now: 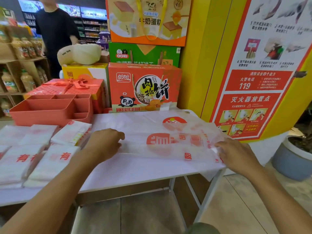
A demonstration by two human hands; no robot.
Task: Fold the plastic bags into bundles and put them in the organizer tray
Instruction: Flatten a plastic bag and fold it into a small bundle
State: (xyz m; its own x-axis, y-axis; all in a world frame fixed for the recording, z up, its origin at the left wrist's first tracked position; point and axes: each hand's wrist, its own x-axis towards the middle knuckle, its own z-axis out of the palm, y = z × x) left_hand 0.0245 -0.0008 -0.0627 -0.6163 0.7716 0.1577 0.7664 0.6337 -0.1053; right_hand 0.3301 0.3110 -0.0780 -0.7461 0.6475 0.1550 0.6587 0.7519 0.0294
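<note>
A translucent white plastic bag [168, 142] with red print lies spread flat across the white table [135, 171], folded lengthwise into a long band. My left hand [104, 144] rests on the bag's left end with fingers curled down onto the plastic. My right hand [236, 154] pinches the bag's right end at the table's right edge. The orange organizer tray [50, 108], with several compartments that hold nothing, stands at the back left of the table. Several folded bag bundles [42, 149] lie in front of it on the left.
Stacked snack gift boxes [143, 86] stand behind the table, a red ribboned box [70, 86] behind the tray. A yellow pillar with a fire-safety poster [249, 81] rises at right, a grey planter [292, 159] on the floor beside it. A person in black [55, 31] stands at back left.
</note>
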